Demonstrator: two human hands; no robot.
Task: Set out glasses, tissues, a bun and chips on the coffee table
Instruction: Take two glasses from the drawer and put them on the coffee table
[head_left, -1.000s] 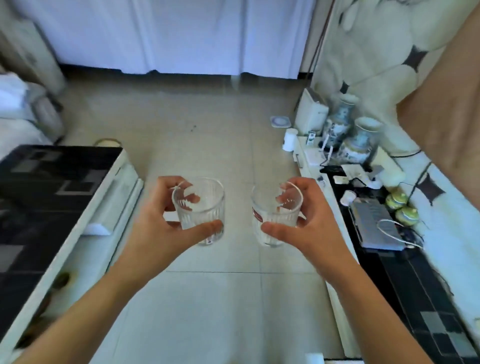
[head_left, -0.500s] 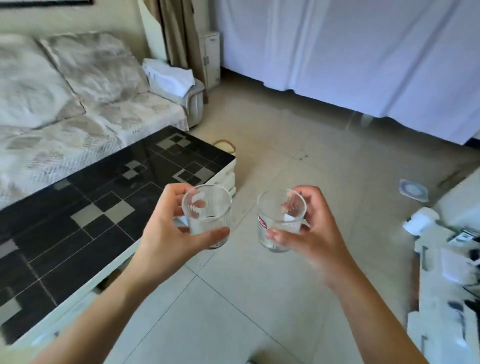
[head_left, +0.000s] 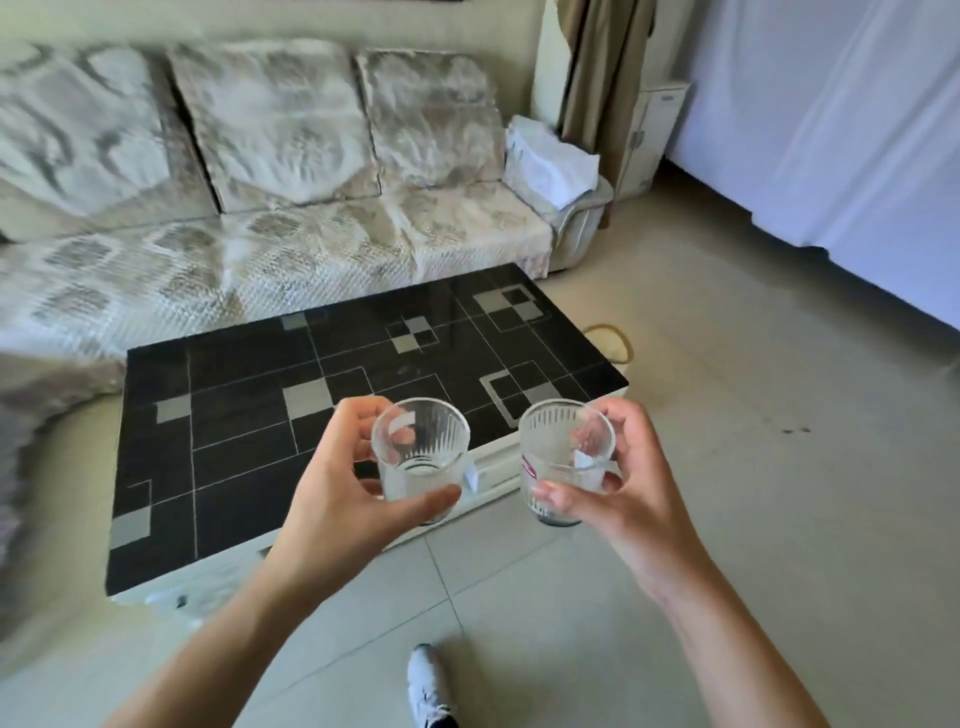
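Observation:
I carry two clear ribbed glasses, both upright and empty. My left hand (head_left: 337, 499) grips the left glass (head_left: 421, 457), fingers behind it and thumb in front. My right hand (head_left: 618, 499) grips the right glass (head_left: 563, 462), which has a small red label on its side. Both glasses hang in the air over the near right edge of the coffee table (head_left: 249, 415), a low table with a black top patterned in grey squares and a white frame. No tissues, bun or chips show in this view.
A pale patterned sofa (head_left: 291, 218) runs behind the table, with a folded white cloth (head_left: 550, 161) on its right arm. White curtains (head_left: 831, 114) hang at the right. Tiled floor (head_left: 753, 415) lies to the right; my white shoe (head_left: 428, 686) shows below.
My view has swung left from the TV stand toward the coffee table and sofa. The table is now straight ahead and closer. Both hands keep the same grip on the glasses.

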